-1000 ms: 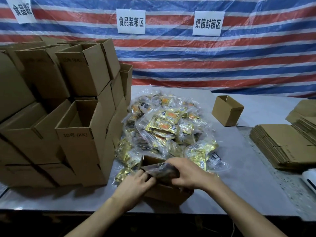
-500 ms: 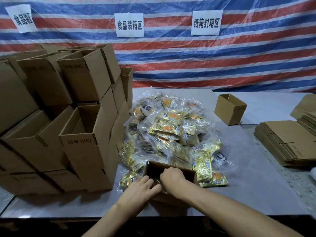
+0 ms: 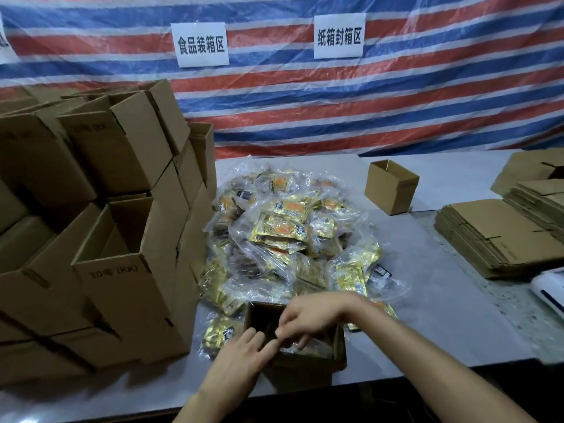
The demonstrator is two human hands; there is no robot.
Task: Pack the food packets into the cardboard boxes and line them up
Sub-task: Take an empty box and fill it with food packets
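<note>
From the head camera we read two white signs on the striped tarp: the left sign says 食品装箱区 and the right sign says 纸箱封箱区. A third sheet at the far left edge is cut off and unreadable. On the stack of cardboard boxes at our left, one front panel carries the print "10号 (KK)"; a fainter print higher up is too dim to read. The food packets lie heaped mid-tabletop, gold with orange marks under clear film, their lettering too small to make out. The open box stands close to the near edge of the tabletop, with the heap touching its far side and the stack just beside it on the left. Our left hand rests on the box's near left rim with its fingers laid out fairly straight, gripping nothing. Our right hand hovers over the box mouth with fingers curled; we cannot tell whether they pinch anything. A pale packet lies inside the box. To the right of the box a bare stretch of tabletop runs out to the flattened cardboard and a white device at the edge. A small open carton stands apart beyond the heap.
</note>
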